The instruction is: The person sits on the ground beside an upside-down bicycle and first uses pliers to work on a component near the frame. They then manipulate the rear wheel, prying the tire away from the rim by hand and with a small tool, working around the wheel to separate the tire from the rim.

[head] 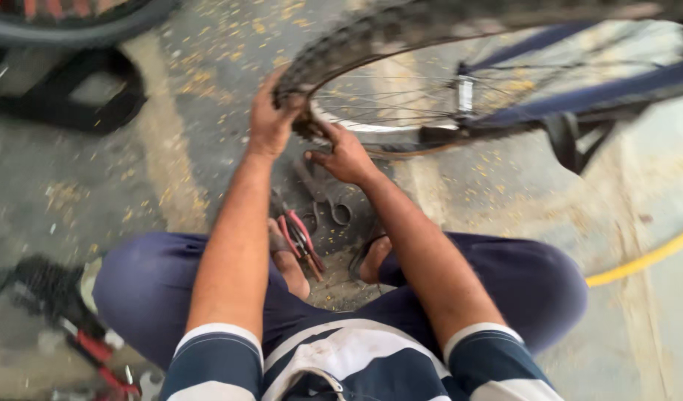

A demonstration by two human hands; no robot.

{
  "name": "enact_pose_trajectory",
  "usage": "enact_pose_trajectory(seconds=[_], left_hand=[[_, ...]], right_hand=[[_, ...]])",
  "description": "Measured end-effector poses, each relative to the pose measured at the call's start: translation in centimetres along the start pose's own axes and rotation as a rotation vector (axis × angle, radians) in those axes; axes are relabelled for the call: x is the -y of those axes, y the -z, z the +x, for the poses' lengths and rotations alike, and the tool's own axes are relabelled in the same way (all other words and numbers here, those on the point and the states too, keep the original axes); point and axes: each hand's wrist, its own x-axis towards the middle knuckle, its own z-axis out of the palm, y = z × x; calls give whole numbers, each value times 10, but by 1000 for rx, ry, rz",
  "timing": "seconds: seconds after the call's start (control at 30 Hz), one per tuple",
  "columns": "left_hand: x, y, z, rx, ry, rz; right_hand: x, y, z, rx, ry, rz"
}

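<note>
Right up top: knobby black rubber bike tyre (334, 56) on its spoked silver rim (356, 126), curving up-right from both hands. Left hand (269, 119) clamped over tread; right hand (345, 154) just below, pinching tyre edge. Red-handled pliers (303, 241) lie nearer the person.

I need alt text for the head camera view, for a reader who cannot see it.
A squatting person's left hand and right hand grip the knobby tyre of a bicycle wheel. Red-handled pliers lie on the concrete ground between the feet.
</note>
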Motion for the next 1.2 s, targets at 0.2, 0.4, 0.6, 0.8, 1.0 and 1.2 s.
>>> enact_pose_trajectory(seconds=[0.2, 0.4, 0.6, 0.8, 1.0, 1.2], left_hand=[[6, -16, 8, 35, -108, -293], [13, -29, -10, -56, -93, -171], [17, -49, -25, -193, 39, -26], [-83, -74, -5, -459, -180, 470], [-256, -145, 35, -297, -685, 880], [-295, -187, 48, -104, -788, 940]], right_hand=[[22, 109, -97, -244, -392, -176], [-8, 160, -117, -974, -13, 160], [-51, 156, -63, -932, 22, 530], [-40, 172, -55, -1126, 180, 713], [-27, 182, -59, -1177, 140, 653], [-40, 169, -69, -1009, -2, 624]])
